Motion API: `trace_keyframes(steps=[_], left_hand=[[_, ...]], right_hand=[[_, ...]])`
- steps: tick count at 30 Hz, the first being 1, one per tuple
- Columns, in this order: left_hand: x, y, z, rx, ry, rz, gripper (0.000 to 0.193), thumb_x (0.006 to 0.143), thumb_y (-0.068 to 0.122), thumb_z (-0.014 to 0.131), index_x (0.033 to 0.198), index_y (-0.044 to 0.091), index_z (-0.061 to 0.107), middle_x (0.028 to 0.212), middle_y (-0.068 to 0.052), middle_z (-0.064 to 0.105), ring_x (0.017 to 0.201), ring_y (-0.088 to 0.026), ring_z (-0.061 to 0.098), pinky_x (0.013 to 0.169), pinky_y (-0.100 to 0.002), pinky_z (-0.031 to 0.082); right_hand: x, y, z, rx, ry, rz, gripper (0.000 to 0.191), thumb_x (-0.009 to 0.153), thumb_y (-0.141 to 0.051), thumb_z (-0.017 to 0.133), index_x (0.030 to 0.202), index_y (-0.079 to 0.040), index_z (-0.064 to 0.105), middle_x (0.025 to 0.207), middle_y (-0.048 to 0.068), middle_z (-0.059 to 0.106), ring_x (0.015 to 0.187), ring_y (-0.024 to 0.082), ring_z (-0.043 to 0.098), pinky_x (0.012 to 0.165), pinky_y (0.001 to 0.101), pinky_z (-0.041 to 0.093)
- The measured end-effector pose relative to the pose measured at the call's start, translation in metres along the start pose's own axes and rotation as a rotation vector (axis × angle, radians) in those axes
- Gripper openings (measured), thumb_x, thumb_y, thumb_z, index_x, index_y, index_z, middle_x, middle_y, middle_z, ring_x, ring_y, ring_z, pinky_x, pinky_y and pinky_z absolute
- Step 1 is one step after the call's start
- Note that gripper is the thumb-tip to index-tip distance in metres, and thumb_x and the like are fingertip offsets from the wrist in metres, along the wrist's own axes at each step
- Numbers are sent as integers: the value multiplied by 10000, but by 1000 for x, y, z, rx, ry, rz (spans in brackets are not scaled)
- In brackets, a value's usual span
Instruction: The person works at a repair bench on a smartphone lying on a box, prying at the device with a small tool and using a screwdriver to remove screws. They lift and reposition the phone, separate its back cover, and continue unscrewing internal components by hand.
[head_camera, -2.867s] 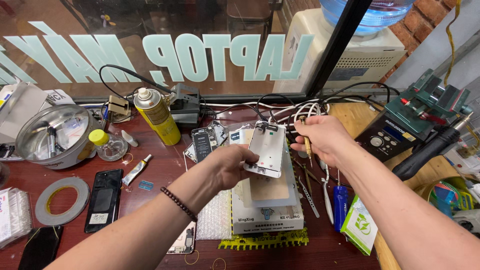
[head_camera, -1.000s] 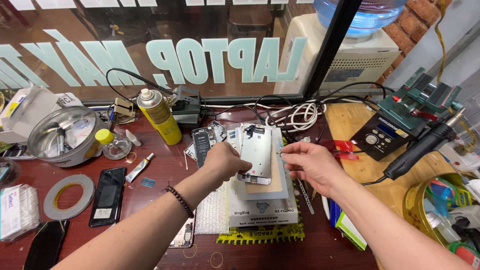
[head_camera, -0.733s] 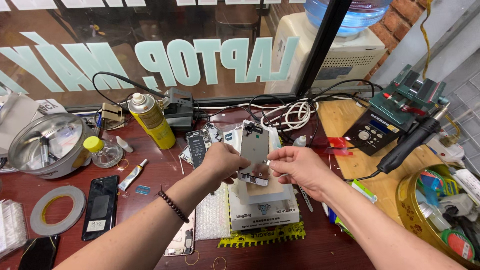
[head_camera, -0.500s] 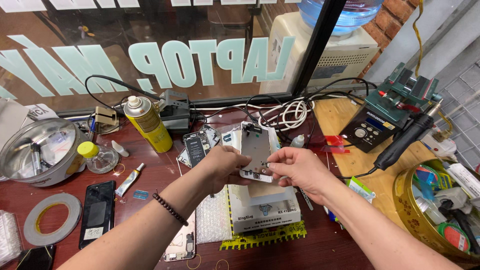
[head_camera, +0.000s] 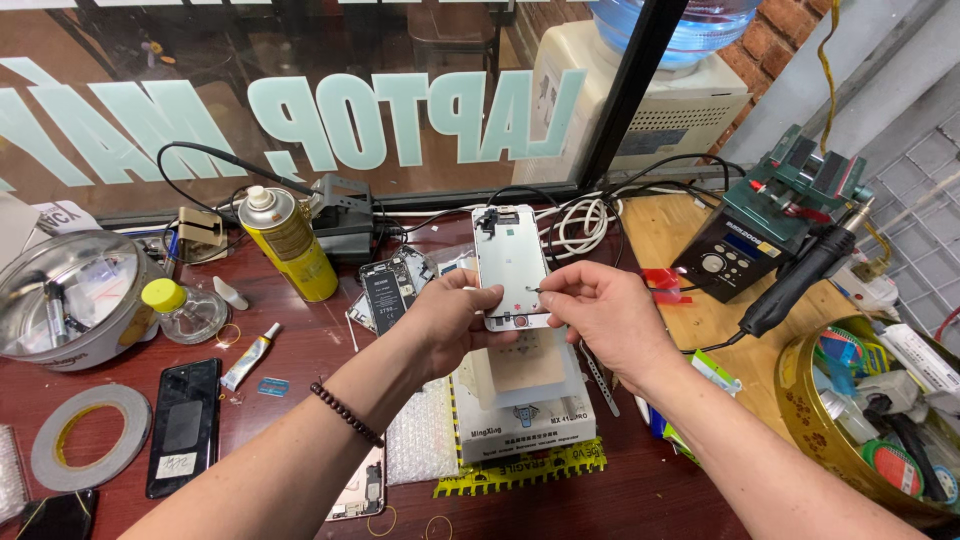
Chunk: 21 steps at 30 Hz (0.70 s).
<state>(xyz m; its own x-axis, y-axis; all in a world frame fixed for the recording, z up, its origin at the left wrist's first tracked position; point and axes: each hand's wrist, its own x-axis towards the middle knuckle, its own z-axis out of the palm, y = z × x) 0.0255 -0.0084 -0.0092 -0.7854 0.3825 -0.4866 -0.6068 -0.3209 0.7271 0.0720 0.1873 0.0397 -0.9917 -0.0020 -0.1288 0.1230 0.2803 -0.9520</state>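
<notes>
My left hand (head_camera: 450, 320) grips the lower left edge of a white phone screen frame (head_camera: 510, 265), holding it upright above a white heating pad box (head_camera: 525, 405). My right hand (head_camera: 595, 310) pinches a thin dark tool (head_camera: 535, 292) whose tip touches the frame's right side near its lower half. A beaded bracelet (head_camera: 345, 415) sits on my left wrist.
A yellow spray can (head_camera: 285, 240), a small bottle with yellow cap (head_camera: 185, 305), a metal bowl (head_camera: 60, 300), a tape roll (head_camera: 90, 435) and black phones (head_camera: 185, 425) lie on the left. A soldering station (head_camera: 775, 215), hot-air handle (head_camera: 800, 275) and a gold tin of tools (head_camera: 880, 420) stand right.
My right hand came back from the right of the bench to the frame with a thin tool. The frame stayed in my left hand and now stands a little higher.
</notes>
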Motion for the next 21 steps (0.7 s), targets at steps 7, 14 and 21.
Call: trace_keyframes(steps=[7,14,21], left_hand=[[3,-2,-2,-36,-7,33,121,966,111,631,989,101,512,950,-68,642,823,-227,698,740,-423,658],[10,-10,-6,105,88,38,94,947,120,662,944,90,574,895,-65,646,774,-208,664,699,-406,621],[11,-22,0,349,249,96,241,850,89,785,938,8,576,761,-84,669,616,-175,667,512,-350,613]], right_hand=[[-7,0,8,-299,4,-80,127,885,-133,733,989,-65,761,754,53,732,643,80,624,579,251,494],[-15,6,14,-497,34,-365,113,870,-132,714,965,-71,729,847,18,720,655,105,679,620,276,547],[-16,28,22,-471,42,-266,122,865,-130,724,969,-69,737,845,23,732,649,125,672,620,291,544]])
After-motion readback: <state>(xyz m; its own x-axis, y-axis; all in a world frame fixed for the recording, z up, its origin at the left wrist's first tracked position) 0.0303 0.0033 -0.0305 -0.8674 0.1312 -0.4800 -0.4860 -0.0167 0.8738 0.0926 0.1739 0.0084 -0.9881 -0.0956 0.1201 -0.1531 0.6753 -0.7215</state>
